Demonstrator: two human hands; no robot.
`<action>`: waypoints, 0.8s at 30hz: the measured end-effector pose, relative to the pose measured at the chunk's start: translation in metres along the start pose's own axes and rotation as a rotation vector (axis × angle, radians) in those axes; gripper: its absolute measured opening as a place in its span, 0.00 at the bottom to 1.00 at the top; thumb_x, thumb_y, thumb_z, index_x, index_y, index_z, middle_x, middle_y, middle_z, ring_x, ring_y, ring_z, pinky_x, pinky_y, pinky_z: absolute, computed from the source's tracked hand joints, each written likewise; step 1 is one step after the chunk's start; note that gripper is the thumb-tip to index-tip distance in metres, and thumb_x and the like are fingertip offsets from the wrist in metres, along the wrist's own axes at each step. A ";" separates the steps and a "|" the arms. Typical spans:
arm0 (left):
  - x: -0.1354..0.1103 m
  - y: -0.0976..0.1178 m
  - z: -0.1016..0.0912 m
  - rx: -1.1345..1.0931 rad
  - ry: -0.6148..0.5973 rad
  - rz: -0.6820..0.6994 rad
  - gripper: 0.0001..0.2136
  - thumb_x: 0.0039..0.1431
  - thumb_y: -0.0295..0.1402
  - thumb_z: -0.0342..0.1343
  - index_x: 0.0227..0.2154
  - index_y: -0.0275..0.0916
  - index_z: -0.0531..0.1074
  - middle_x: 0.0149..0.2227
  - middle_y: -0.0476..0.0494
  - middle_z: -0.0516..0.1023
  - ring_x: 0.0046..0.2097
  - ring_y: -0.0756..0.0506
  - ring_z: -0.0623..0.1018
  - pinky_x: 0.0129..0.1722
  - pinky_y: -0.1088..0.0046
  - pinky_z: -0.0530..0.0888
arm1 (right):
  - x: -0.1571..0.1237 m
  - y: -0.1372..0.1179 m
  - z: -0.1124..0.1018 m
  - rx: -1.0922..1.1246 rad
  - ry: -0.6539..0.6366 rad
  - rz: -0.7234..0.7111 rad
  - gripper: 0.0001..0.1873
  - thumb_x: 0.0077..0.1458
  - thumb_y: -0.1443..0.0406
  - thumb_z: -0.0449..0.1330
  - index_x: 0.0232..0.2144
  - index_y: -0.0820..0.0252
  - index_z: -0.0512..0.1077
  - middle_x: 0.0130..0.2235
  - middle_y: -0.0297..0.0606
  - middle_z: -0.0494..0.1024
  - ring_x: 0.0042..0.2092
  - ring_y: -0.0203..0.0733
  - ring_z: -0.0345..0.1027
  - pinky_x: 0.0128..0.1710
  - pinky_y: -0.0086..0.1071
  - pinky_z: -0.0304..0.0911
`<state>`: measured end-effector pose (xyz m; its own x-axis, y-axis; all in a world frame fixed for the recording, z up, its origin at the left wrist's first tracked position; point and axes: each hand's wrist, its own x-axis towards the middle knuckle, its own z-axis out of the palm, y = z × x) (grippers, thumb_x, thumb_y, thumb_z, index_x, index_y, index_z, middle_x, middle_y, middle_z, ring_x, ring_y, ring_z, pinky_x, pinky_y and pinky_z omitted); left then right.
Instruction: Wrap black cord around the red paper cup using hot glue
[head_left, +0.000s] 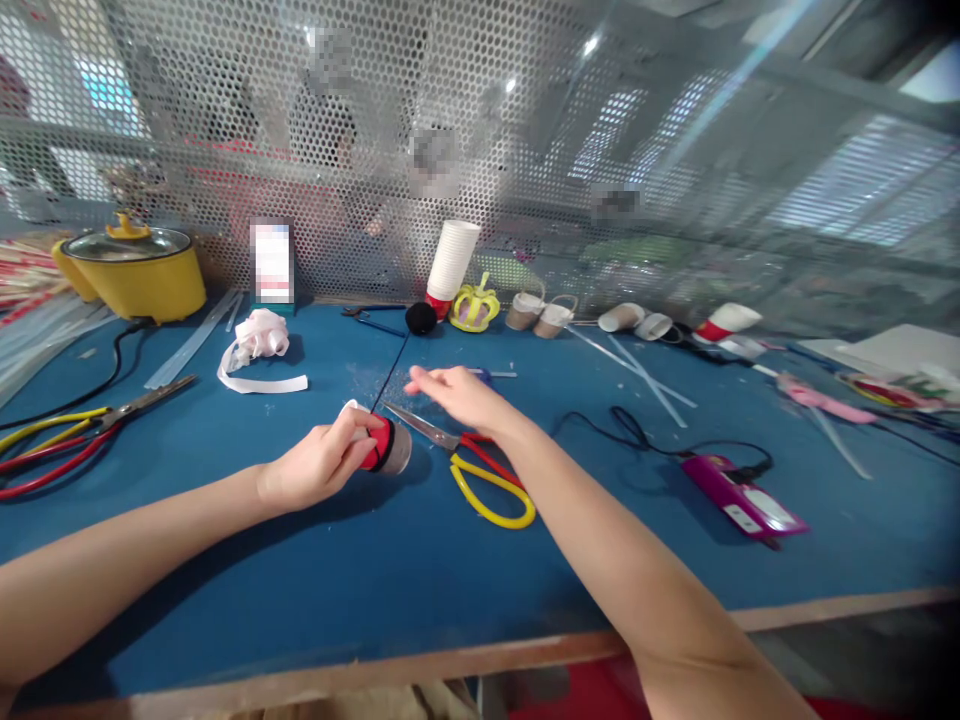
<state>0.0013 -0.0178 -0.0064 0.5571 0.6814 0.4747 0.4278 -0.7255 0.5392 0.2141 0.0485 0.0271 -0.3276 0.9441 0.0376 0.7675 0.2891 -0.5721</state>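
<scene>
My left hand (319, 462) is closed round a small paper cup with a red band (384, 447), held on its side just above the blue table (375, 570). A black thread (391, 365) runs from the cup away toward a black pompom (421, 318). My right hand (454, 390) hovers over the table past the cup, fingers stretched out and blurred by motion, holding nothing I can see. Under its wrist lie scissors with yellow and red handles (484, 475).
A yellow pot (131, 270), pliers with red and yellow handles (67, 435) and a white ribbon (259, 345) lie at left. A stack of white cups (452, 260), a yellow crown (474, 305), small cup baskets (540, 312) and a purple glue gun (742, 500) lie behind and right. A perforated metal screen stands behind.
</scene>
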 end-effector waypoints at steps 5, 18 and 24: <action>-0.003 0.003 -0.002 -0.016 -0.028 0.017 0.09 0.60 0.29 0.39 0.42 0.36 0.57 0.38 0.41 0.72 0.32 0.51 0.74 0.32 0.76 0.71 | -0.009 -0.044 0.025 0.627 -0.156 -0.116 0.17 0.48 0.54 0.57 0.28 0.63 0.73 0.30 0.36 0.76 0.33 0.36 0.66 0.35 0.30 0.60; 0.001 0.006 -0.001 -0.310 0.036 -0.270 0.16 0.61 0.36 0.41 0.50 0.35 0.54 0.21 0.56 0.60 0.23 0.53 0.63 0.24 0.78 0.65 | -0.016 -0.034 0.009 0.578 0.153 -0.174 0.11 0.50 0.60 0.56 0.24 0.62 0.68 0.26 0.33 0.71 0.28 0.32 0.60 0.33 0.29 0.57; -0.003 0.013 -0.004 -0.339 0.036 -0.196 0.15 0.61 0.35 0.42 0.49 0.37 0.55 0.24 0.54 0.64 0.23 0.54 0.64 0.25 0.79 0.66 | -0.018 -0.038 0.009 0.449 0.146 -0.118 0.12 0.51 0.60 0.54 0.22 0.63 0.67 0.24 0.32 0.68 0.26 0.32 0.58 0.28 0.28 0.54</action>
<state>0.0021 -0.0287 0.0016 0.4605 0.8113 0.3602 0.2610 -0.5116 0.8186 0.1861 0.0187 0.0411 -0.2928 0.9305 0.2199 0.4052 0.3291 -0.8529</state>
